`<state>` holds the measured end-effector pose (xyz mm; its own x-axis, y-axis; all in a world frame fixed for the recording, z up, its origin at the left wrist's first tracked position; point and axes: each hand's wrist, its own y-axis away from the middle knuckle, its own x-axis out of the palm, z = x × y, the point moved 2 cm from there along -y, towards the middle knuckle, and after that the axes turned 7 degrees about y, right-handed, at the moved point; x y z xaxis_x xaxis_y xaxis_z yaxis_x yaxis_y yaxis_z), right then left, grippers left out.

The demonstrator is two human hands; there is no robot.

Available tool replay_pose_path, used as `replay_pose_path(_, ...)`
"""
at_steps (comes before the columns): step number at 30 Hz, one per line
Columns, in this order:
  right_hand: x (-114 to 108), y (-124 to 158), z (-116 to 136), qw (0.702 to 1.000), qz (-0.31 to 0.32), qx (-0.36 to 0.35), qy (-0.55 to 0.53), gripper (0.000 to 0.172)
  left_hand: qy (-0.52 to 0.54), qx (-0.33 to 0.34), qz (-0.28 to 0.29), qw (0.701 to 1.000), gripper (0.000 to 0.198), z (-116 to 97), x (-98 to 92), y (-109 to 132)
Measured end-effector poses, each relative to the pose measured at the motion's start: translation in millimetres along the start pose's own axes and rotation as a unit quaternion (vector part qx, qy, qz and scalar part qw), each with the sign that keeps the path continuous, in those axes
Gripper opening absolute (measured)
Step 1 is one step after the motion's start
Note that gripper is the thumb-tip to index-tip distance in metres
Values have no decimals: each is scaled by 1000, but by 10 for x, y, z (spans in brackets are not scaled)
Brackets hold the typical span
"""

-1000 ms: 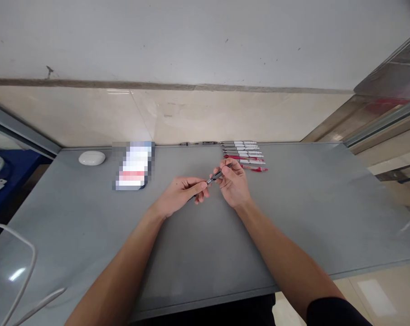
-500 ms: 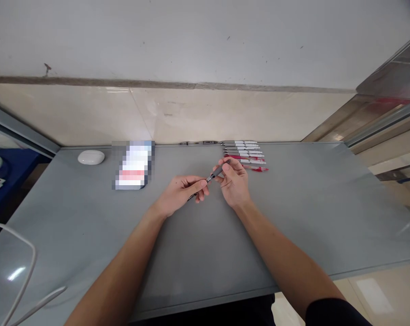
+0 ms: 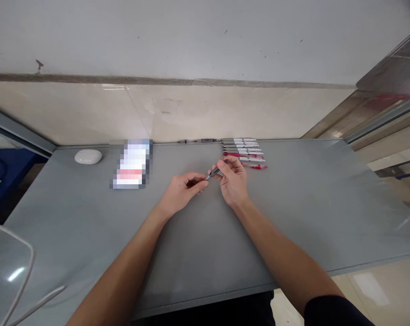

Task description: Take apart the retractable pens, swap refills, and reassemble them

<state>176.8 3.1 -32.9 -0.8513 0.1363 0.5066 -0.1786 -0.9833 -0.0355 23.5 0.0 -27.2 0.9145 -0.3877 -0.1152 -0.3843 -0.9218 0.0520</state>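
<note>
Both my hands meet over the middle of the grey table (image 3: 293, 213). My right hand (image 3: 233, 179) pinches a dark grey pen part (image 3: 215, 171) between thumb and fingers. My left hand (image 3: 182, 190) is closed, its fingertips touching the small tip end of that part; whatever else it holds is hidden. Just beyond my right hand lies a row of several pens (image 3: 243, 153), white-and-grey ones and red ones, side by side at the table's far edge.
A white oval case (image 3: 88, 156) sits at the far left of the table. Next to it lies a blurred flat item (image 3: 132, 164). A white cable (image 3: 17, 271) curves over the near left corner. A tiled wall rises behind the table.
My hands have drawn closer together. The pen part now shows shorter between them, and my left fingertips have closed in on its tip. The view has shifted slightly.
</note>
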Motion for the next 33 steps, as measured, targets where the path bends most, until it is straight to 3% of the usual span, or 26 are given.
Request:
replay_pose_path(5, -7, -4, -3, 1000, 10, 19, 3, 19, 29, 0, 45, 999, 31, -67, -13, 18)
replay_pose_path(8, -18, -6, 11, 999, 31, 32, 4, 20, 74, -25, 93, 993, 34, -119, -24, 37)
replay_pose_path(14, -7, 6, 36, 997, 62, 36, -16, 16, 162, -77, 136, 974, 33, -99, -19, 53)
replay_pose_path(18, 1, 1, 18, 999, 37, 26, -4, 16, 104, -44, 107, 988, 30, -94, -15, 41)
replay_pose_path(23, -5, -10, -14, 1000, -5, 11, 4, 20, -15, 9, -6, 1000, 28, -40, -18, 15)
replay_pose_path(25, -7, -13, -21, 1000, -2, 10, -2, 20, -32, 10, -22, 999, 29, -17, -20, 10)
replay_pose_path(33, -36, -32, -6, 996, 73, 39, -39, 17, 61, -24, 75, 995, 32, -125, -31, 33)
